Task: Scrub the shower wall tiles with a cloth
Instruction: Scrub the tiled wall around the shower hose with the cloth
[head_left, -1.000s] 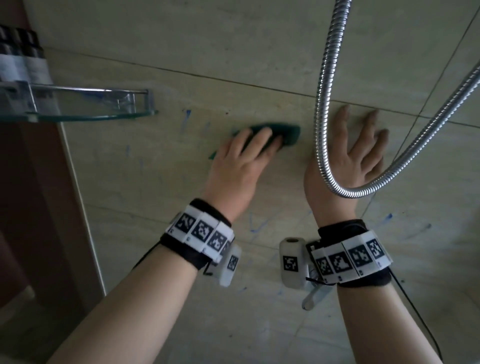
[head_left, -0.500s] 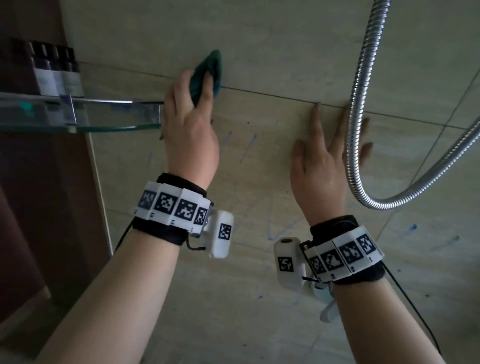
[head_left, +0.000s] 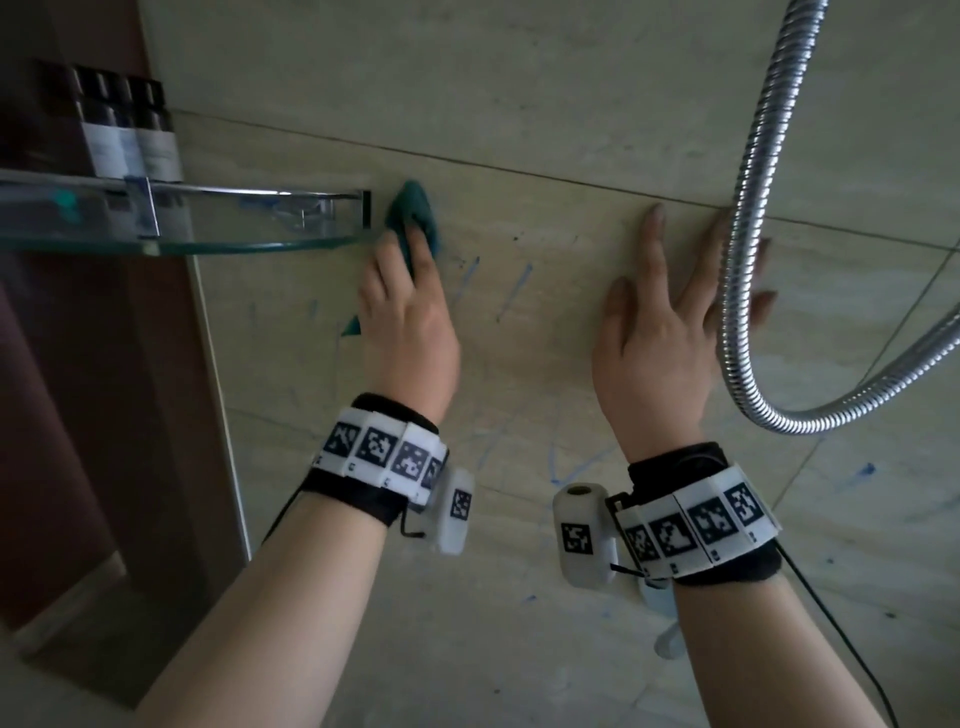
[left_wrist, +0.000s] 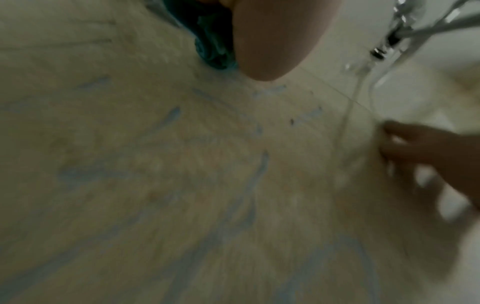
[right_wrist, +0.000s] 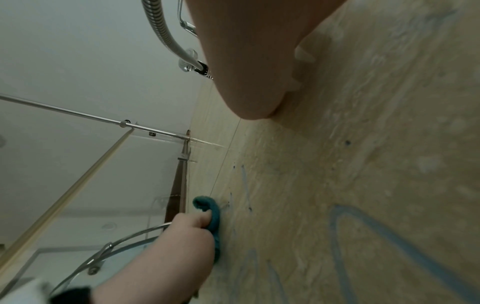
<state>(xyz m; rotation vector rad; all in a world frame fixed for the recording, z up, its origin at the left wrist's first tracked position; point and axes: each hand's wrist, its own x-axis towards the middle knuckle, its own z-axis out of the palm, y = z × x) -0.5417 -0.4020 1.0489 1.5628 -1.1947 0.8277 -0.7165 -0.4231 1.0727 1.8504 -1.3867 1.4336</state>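
**Two hands on the tile, one working a green cloth**

Two fingers and a thumb of the left hand (head_left: 410, 332) are bent round a bunched teal-green cloth (head_left: 413, 213), holding it flat against the shower wall tiles (head_left: 524, 322). The right wrist view shows the same hold from the side: the cloth (right_wrist: 211, 218) is sandwiched between the fingers and the tile, its top edge curling away from the wall. In the blurred left wrist view only a fold of cloth (left_wrist: 213, 51) shows beside the heel of the hand.

The cloth sits just beside the end of the glass corner shelf (head_left: 218, 244), a little below a horizontal grout line, with one small corner poking out under the hand on the shelf side.

The right hand (head_left: 660, 343) holds nothing. Its fingers are straight and spread, pressed flat on the same tile, well apart from the left hand, fingertips near the grout line. A chrome shower hose (head_left: 753, 260) hangs in a loop in front of its outer fingers.

Blue scribble marks (head_left: 511, 291) lie on the tile between and below the two hands; more, thicker strokes (right_wrist: 363, 226) show in the right wrist view. Dark bottles with pale labels (head_left: 130, 130) stand on the shelf. Both wrists wear black bands with white coded tags.
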